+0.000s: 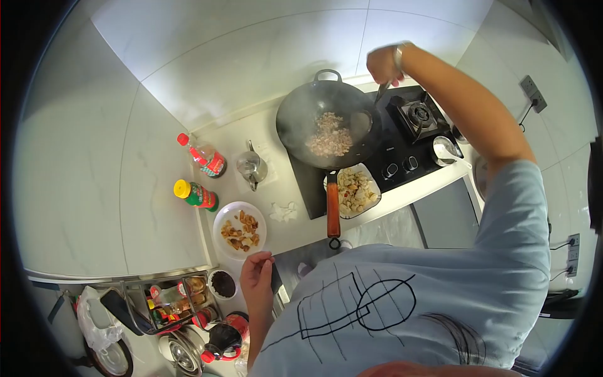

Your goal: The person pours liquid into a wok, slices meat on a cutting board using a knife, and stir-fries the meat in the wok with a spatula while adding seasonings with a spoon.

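Observation:
My right hand (384, 65) is closed on the dark handle of a spatula (360, 125), raised above the wok's far right rim. The spatula's blade rests inside the dark wok (295, 125), beside pale, crumbly minced meat (331, 136). Steam rises from the wok, and its wooden handle (333, 204) points towards me. My left hand (256, 276) hangs at the counter's front edge with fingers loosely curled and nothing visible in them. Just beyond it stands a white plate (220, 235) of browned pieces (242, 232).
A dish of pale chopped food (358, 191) sits under the wok handle. A metal oil pot (251, 167), a red-capped bottle (202, 156) and a yellow-capped bottle (196, 195) stand left. A second burner (419, 115) and a white ladle (447, 151) are right.

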`<move>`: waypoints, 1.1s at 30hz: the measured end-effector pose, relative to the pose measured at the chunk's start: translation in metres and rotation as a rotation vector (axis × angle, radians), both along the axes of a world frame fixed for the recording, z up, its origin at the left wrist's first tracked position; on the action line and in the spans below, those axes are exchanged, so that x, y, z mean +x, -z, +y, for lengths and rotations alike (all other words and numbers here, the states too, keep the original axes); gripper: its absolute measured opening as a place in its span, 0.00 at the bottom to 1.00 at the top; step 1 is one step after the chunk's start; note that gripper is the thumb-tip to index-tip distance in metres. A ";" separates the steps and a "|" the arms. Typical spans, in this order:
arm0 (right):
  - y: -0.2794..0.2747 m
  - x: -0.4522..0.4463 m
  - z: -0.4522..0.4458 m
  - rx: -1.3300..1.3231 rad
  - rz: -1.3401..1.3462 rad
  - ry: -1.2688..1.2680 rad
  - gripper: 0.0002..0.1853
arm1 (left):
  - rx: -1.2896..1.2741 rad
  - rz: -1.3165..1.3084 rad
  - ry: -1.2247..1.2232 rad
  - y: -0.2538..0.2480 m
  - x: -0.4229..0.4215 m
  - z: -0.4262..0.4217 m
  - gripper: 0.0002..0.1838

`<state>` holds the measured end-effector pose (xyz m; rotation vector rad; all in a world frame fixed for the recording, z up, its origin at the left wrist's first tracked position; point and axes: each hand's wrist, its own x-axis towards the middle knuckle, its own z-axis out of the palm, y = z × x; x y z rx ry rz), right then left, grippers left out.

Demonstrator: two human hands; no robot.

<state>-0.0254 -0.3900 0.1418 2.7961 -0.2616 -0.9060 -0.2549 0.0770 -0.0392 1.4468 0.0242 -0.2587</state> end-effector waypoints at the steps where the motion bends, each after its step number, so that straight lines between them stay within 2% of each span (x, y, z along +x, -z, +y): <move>1: -0.009 0.014 0.002 0.015 0.092 -0.014 0.09 | 0.015 -0.004 -0.012 0.000 -0.002 0.000 0.07; 3: -0.022 0.036 0.024 -0.152 0.245 -0.014 0.08 | 0.033 0.001 -0.043 0.002 -0.007 0.001 0.08; 6: -0.025 0.045 0.045 -0.114 0.330 0.092 0.12 | 0.040 0.029 -0.096 0.005 -0.016 0.008 0.09; 9: 0.015 0.053 0.035 0.082 0.304 -0.039 0.14 | 0.033 0.045 -0.141 0.008 -0.023 0.012 0.09; 10: 0.033 0.057 0.028 0.126 0.221 -0.036 0.15 | 0.033 0.048 -0.149 0.010 -0.025 0.013 0.09; 14: 0.037 0.047 0.004 0.169 0.034 -0.131 0.15 | 0.029 0.024 -0.170 0.008 -0.021 0.013 0.08; 15: 0.037 0.042 -0.004 0.131 0.011 -0.155 0.14 | 0.029 0.019 -0.168 0.007 -0.019 0.012 0.08; 17: 0.039 0.028 -0.007 -0.128 0.162 -0.303 0.17 | 0.025 0.008 -0.164 0.005 -0.015 0.010 0.08; 19: 0.036 0.005 -0.019 -0.122 0.190 -0.203 0.15 | 0.005 0.022 -0.139 0.003 -0.011 0.006 0.08; 21: 0.046 -0.018 -0.021 -0.155 0.025 -0.396 0.14 | -0.001 0.027 -0.113 0.003 -0.009 0.005 0.08; 23: 0.097 -0.020 -0.037 -0.032 -0.210 -0.407 0.11 | 0.007 0.023 -0.080 0.007 -0.007 0.004 0.07; 26: 0.100 -0.036 0.011 0.035 -0.458 -0.339 0.10 | 0.004 0.021 -0.036 0.004 -0.004 0.003 0.08; 30: 0.054 -0.049 0.029 0.045 -0.436 -0.452 0.09 | 0.020 0.013 -0.051 -0.002 -0.003 -0.001 0.07; 31: 0.052 -0.032 0.009 0.032 -0.181 -0.422 0.10 | 0.022 0.023 -0.046 0.001 -0.004 0.000 0.07; 33: 0.029 -0.029 0.011 0.051 0.089 -0.308 0.12 | 0.028 0.022 -0.046 0.000 -0.004 0.000 0.07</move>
